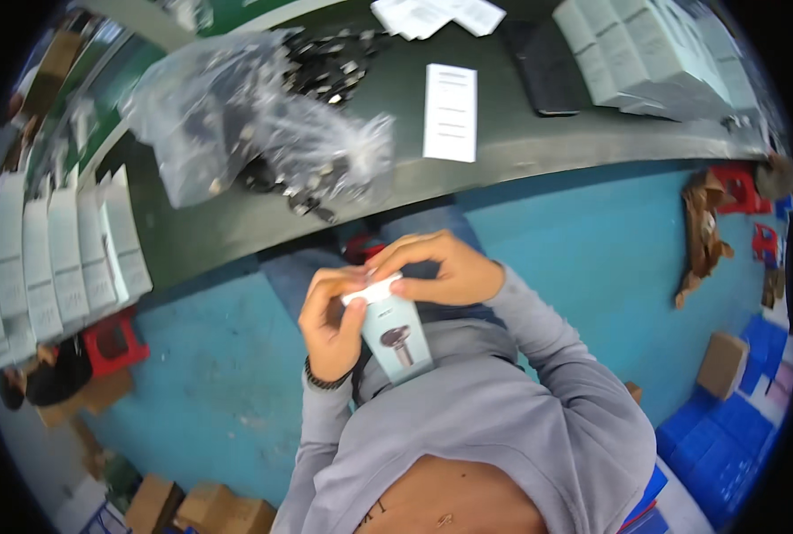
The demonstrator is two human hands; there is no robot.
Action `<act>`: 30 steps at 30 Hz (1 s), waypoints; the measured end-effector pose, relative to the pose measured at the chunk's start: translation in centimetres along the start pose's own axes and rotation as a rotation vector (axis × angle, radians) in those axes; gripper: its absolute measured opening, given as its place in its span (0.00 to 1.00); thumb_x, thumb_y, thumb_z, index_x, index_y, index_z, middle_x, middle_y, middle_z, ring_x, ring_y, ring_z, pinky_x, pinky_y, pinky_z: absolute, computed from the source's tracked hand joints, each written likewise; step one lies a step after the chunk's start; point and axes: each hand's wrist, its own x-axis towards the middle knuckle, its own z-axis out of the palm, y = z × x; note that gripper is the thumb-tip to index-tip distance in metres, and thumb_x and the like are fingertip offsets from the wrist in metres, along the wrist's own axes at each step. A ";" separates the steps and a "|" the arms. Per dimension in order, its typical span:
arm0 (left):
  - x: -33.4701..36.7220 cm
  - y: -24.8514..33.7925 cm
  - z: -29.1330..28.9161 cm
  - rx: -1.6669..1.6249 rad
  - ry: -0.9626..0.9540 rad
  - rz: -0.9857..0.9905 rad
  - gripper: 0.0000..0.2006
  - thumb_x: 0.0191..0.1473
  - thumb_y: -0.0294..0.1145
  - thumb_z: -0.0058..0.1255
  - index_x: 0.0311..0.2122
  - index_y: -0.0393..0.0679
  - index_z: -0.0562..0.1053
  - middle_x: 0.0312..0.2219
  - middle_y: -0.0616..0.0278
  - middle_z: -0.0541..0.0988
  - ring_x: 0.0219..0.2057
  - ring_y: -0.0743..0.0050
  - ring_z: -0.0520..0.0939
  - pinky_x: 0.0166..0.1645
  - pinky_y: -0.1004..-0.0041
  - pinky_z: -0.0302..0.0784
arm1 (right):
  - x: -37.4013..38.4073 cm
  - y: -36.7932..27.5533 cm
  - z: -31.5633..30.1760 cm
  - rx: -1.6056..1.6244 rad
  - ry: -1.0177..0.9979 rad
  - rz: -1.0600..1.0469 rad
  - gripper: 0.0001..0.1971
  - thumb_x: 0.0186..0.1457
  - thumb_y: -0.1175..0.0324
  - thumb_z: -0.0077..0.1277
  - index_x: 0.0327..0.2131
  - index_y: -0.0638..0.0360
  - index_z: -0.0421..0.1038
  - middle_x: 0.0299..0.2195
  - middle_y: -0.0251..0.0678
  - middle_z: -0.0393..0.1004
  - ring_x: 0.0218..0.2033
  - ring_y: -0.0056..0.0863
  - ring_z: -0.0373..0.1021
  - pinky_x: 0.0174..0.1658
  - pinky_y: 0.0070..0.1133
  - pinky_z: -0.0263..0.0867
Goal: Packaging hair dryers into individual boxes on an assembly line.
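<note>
A small light-green carton (396, 336) with a dark device pictured on its front rests upright against my body, above my lap. Both hands are at its white top end. My left hand (331, 320) grips the upper left side, thumb on the front. My right hand (445, 269) pinches the top right corner between thumb and bent fingers. Whether the top flap is tucked in or loose is hidden by the fingers. On the bench ahead, a clear plastic bag (202, 107) spills small black cable-like parts (330, 71).
The dark green bench (405, 120) bears a white printed leaflet (451, 113), a black flat tray-like object (543, 71), and stacked pale cartons (641, 58) at right. More cartons (49, 258) stand in a row at left. Red stools (116, 343) and brown boxes (210, 509) are on the blue floor.
</note>
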 end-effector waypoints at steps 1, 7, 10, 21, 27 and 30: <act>0.2 0.0 0.1 0.004 0.006 -0.009 0.05 0.50 0.20 0.47 0.34 0.33 0.69 0.35 0.54 0.71 0.43 0.62 0.74 0.49 0.69 0.67 | 0.3 0.0 0.0 0.002 0.021 0.007 0.10 0.49 0.70 0.52 0.36 0.60 0.75 0.37 0.40 0.76 0.39 0.31 0.72 0.44 0.24 0.65; -0.4 -1.4 -0.9 -0.004 -0.015 0.095 0.05 0.49 0.19 0.48 0.33 0.34 0.69 0.36 0.53 0.72 0.43 0.58 0.74 0.49 0.66 0.68 | 0.5 0.1 0.6 -0.113 0.012 0.005 0.11 0.49 0.70 0.53 0.37 0.59 0.76 0.37 0.42 0.76 0.40 0.34 0.73 0.46 0.25 0.66; -0.4 -2.1 -1.1 0.035 -0.040 0.151 0.05 0.48 0.21 0.49 0.33 0.35 0.69 0.36 0.52 0.72 0.42 0.56 0.75 0.47 0.64 0.69 | 0.4 -0.1 0.2 -0.103 -0.015 0.047 0.11 0.49 0.71 0.53 0.38 0.59 0.76 0.38 0.42 0.76 0.42 0.35 0.72 0.49 0.27 0.66; 0.1 -3.3 -1.2 0.024 -0.095 0.235 0.07 0.50 0.27 0.50 0.34 0.37 0.68 0.35 0.51 0.72 0.40 0.57 0.75 0.46 0.64 0.69 | -0.6 0.8 0.1 -0.122 -0.026 -0.008 0.11 0.51 0.74 0.50 0.40 0.61 0.75 0.43 0.44 0.73 0.50 0.41 0.67 0.51 0.29 0.64; 0.2 -3.4 -0.5 -0.091 -0.058 0.100 0.06 0.53 0.27 0.46 0.35 0.37 0.68 0.37 0.51 0.70 0.43 0.58 0.73 0.49 0.64 0.67 | -0.4 1.0 -0.6 -0.060 -0.027 0.049 0.11 0.52 0.70 0.50 0.40 0.61 0.74 0.42 0.44 0.74 0.48 0.40 0.69 0.50 0.27 0.65; 0.3 -3.9 -0.8 -0.023 -0.094 0.178 0.06 0.52 0.27 0.47 0.35 0.37 0.68 0.37 0.51 0.70 0.42 0.57 0.73 0.49 0.63 0.67 | -0.5 1.2 -0.8 -0.057 -0.053 0.028 0.10 0.52 0.71 0.51 0.38 0.61 0.74 0.42 0.45 0.74 0.48 0.40 0.69 0.50 0.27 0.64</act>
